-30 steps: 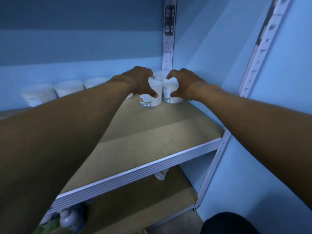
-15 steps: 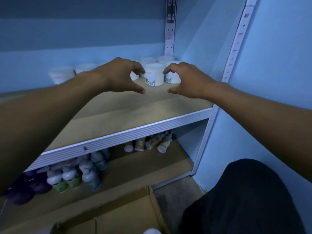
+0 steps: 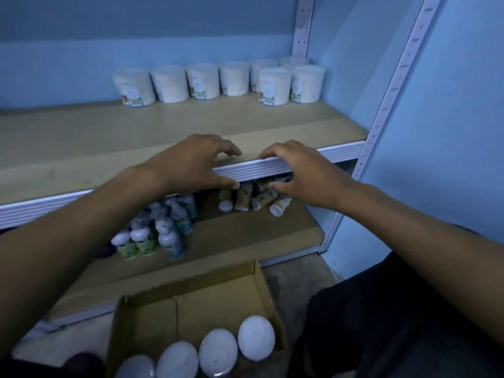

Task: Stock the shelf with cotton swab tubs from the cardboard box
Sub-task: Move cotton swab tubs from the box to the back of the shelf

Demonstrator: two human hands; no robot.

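Observation:
Several white cotton swab tubs (image 3: pixel 274 85) stand in a row along the back of the upper shelf (image 3: pixel 81 143), with two more in front at the right end. My left hand (image 3: pixel 191 162) and my right hand (image 3: pixel 302 173) hover empty over the shelf's front edge, fingers loosely curled and holding nothing. Below them sits an open cardboard box (image 3: pixel 191 306) on the floor. Several round white tub lids (image 3: pixel 218 351) show along the box's near side.
The lower shelf (image 3: pixel 245 233) holds a cluster of small upright bottles (image 3: pixel 152 230) and several tipped bottles (image 3: pixel 253 199). White slotted uprights (image 3: pixel 392 91) frame the shelf at the right. A blue wall (image 3: pixel 450 132) is close on the right. My dark-clothed knee (image 3: pixel 381 323) is at the lower right.
Both hands have let go of the two front tubs and drawn back from the rear of the shelf to its front edge. The view has tilted down, bringing the box into sight.

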